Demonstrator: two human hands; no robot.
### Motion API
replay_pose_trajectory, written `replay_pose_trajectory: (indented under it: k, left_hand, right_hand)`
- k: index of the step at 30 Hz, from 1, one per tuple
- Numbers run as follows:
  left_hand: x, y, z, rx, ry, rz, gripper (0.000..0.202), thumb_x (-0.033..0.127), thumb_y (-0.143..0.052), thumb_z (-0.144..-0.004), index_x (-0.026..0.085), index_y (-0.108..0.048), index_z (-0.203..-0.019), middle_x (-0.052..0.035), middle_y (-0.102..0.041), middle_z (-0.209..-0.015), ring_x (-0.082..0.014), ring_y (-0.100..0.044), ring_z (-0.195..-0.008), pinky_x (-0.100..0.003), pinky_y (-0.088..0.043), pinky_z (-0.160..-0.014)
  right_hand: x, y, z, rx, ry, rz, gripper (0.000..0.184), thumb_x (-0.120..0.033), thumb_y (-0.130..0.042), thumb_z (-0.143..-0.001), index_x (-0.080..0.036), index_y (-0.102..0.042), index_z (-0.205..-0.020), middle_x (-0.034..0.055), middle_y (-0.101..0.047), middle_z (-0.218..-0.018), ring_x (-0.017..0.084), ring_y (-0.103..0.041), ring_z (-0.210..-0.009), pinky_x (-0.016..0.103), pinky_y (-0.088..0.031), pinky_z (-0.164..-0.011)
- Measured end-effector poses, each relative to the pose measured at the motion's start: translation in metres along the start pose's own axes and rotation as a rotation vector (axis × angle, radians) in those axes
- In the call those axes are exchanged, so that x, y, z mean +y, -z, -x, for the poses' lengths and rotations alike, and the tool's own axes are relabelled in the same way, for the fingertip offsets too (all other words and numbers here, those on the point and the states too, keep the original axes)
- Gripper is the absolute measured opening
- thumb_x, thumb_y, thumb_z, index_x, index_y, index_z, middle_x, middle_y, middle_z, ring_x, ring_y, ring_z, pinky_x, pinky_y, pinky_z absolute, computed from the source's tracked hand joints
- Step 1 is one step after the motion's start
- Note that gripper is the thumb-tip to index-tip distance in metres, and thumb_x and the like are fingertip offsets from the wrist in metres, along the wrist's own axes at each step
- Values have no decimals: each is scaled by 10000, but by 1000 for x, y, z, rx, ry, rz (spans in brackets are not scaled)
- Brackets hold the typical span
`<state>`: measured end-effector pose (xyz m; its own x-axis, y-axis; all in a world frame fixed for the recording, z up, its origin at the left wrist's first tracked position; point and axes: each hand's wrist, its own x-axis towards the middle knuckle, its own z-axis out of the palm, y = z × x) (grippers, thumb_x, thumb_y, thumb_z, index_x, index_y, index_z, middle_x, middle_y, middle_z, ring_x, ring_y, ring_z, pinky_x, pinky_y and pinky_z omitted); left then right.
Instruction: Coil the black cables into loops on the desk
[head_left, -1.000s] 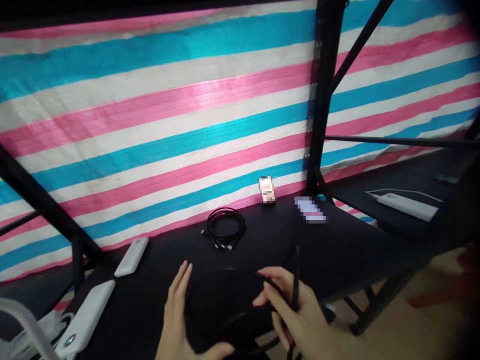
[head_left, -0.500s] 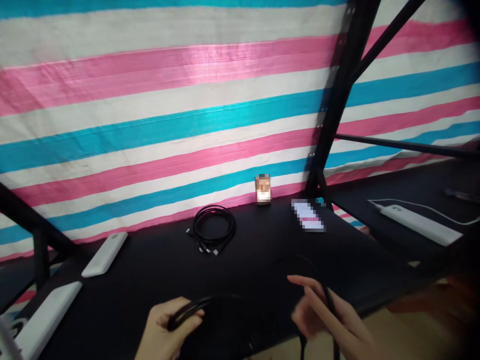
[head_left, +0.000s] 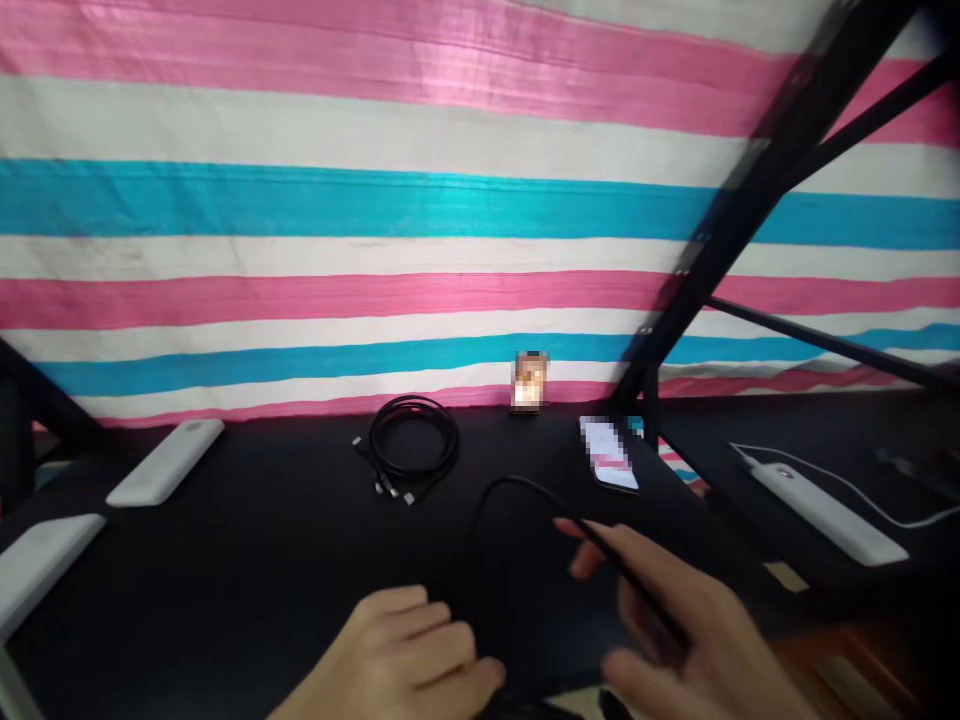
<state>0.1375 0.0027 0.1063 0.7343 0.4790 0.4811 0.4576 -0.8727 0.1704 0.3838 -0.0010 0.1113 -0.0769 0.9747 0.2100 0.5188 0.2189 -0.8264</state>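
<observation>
My left hand (head_left: 409,650) curls knuckles-up, fingers folded, on the black table (head_left: 247,560); whether it grips anything I cannot tell. My right hand (head_left: 675,630), fingers half-spread, holds a black cable (head_left: 525,490) looping above the table.

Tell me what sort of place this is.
Probably a makeshift work station for handling charging gear: a black table on a metal frame, a striped tarp as backdrop, white power banks and a coiled cable.
</observation>
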Motion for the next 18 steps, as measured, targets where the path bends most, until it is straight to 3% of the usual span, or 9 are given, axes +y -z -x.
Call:
replay_pose_trajectory:
  k: [3, 5, 8, 12, 15, 18]
  left_hand:
    - [5, 5, -19, 127, -40, -128, 203, 183, -499, -893, 197, -686, -815, -3, -677, -686, -129, -620, -626, -235, -494, -625]
    - [2, 6, -19, 280, -9, -166, 134, 219, -556, -869, 213, -678, -814, -21, -693, -777, -161, -642, -770, -267, -495, -735]
    - [-8, 3, -8, 456, 104, -175, 59, 284, -629, -830, 276, -667, -876, -29, -692, -928, -219, -615, -1006, -347, -443, -906]
    - [-17, -5, 3, 475, 236, 133, 142, 273, -628, -812, 228, -579, -937, -99, -636, -1150, -238, -558, -1154, -346, -458, -915]
    - [-18, -6, 4, 476, 265, 165, 255, 232, -616, -803, 213, -552, -1049, -59, -692, -946, -206, -627, -1016, -373, -433, -964]
    - [-16, 3, 9, 515, 305, 22, 68, 195, -590, -814, 238, -633, -783, 47, -637, -616, -142, -633, -678, -406, -384, -999]
  right_hand:
    - [-22, -19, -12, -195, 162, 70, 623, -313, -843, -539, -296, -683, -1140, 61, -721, -869, 232, -654, -657, 297, -540, -547]
    - [-27, -29, -14, -310, 206, 134, 581, -288, -817, -596, -297, -669, -1158, 45, -728, -816, 235, -667, -638, 298, -534, -546]
    - [-33, -33, -11, -327, 246, 188, 424, -280, -705, -754, -303, -659, -1175, 39, -738, -800, 234, -681, -630, 301, -531, -544]
    - [-49, -32, -6, -323, 352, 177, 335, -249, -632, -820, -360, -684, -1132, 29, -748, -858, 228, -686, -684, 290, -532, -569]
    - [-61, -33, -7, -363, 398, 201, 273, -267, -654, -808, -357, -725, -1056, 24, -744, -779, 200, -653, -612, 269, -507, -545]
    - [-67, -32, -12, -375, 362, 212, 245, -312, -671, -801, -331, -735, -1037, 14, -733, -759, 173, -628, -608, 251, -486, -560]
